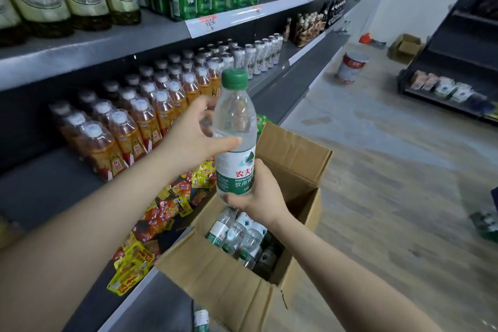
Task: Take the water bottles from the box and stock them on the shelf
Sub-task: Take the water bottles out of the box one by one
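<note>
I held the clear plastic green-capped water bottle [236,137] upright above the open brown cardboard box [293,159], right hand [260,191] gripping its base and left hand [198,133] pinching its shoulder, apparently to pass it toward the grey metal shelf [54,186].

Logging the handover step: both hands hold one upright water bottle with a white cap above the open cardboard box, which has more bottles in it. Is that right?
Not quite: the cap is green, not white, as the head view shows. The rest stands: left hand and right hand hold one upright water bottle above the open cardboard box, which has more bottles in it.
</note>
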The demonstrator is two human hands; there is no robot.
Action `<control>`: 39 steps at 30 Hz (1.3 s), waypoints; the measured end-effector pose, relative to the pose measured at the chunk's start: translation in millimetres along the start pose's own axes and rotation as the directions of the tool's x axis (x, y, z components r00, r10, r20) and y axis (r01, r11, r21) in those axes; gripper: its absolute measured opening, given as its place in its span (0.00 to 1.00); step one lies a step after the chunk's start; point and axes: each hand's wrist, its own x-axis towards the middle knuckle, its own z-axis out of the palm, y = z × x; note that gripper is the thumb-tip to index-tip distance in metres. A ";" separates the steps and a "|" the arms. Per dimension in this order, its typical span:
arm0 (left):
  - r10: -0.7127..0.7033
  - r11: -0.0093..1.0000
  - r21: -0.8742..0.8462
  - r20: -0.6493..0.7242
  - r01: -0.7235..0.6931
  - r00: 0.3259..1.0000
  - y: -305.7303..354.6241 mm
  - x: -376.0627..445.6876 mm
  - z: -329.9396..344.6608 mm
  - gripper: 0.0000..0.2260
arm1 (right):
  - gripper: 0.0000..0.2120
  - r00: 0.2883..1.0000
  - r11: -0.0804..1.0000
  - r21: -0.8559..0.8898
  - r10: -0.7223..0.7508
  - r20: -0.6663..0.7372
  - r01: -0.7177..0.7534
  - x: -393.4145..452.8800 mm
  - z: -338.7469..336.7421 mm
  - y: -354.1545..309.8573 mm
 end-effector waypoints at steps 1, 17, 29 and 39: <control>0.008 1.000 0.004 -0.025 -0.008 1.000 1.5 -2.6 -1.2 0.23 | 0.29 1.000 1.000 -0.019 -0.012 -0.019 0.012 -0.9 1.6 -2.5; 0.022 0.963 0.257 -0.370 0.080 0.929 24.3 -26.3 -35.1 0.27 | 0.34 0.943 0.960 -0.198 -0.130 0.308 0.198 11.3 12.4 -28.9; 0.030 0.975 0.213 -0.411 0.064 0.911 50.8 -59.2 -127.5 0.23 | 0.26 0.821 0.939 -0.128 -0.206 0.533 0.318 32.5 44.7 -104.6; 0.141 0.964 0.266 -0.423 -0.026 0.895 98.6 -99.2 -228.3 0.21 | 0.28 0.743 0.905 0.122 -0.406 0.531 0.407 38.4 100.1 -213.5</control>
